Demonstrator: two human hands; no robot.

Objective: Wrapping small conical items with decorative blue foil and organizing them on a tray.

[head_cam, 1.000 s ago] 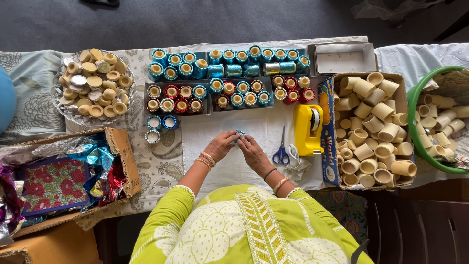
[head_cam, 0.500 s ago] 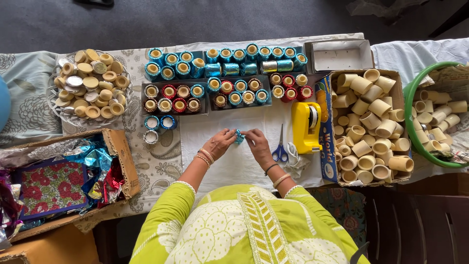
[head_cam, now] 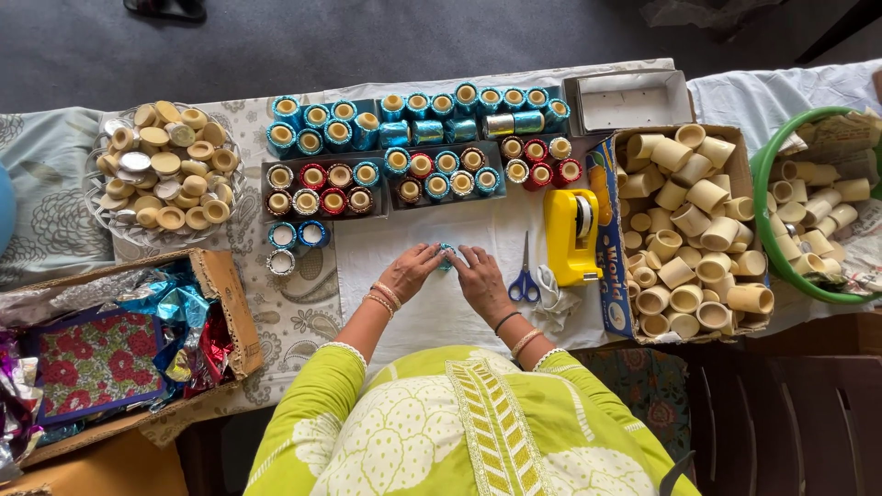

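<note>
The left hand (head_cam: 411, 273) and right hand (head_cam: 478, 272) meet on the white cloth (head_cam: 432, 317), fingertips pinching a small blue-wrapped cup (head_cam: 446, 254) between them. It looks light and easily crushed, its foil slippery; best gripped gently by the rim.

Cloth-covered desk (head_cam: 303, 312), white sheet (head_cam: 432, 317) at centre, trays of wrapped spools (head_cam: 418, 138), scissors (head_cam: 525, 280), yellow tape dispenser (head_cam: 571, 234), box of plain cups (head_cam: 694, 230), bowl of discs (head_cam: 165, 170), foil box (head_cam: 225, 303), green basket (head_cam: 770, 248)
</note>
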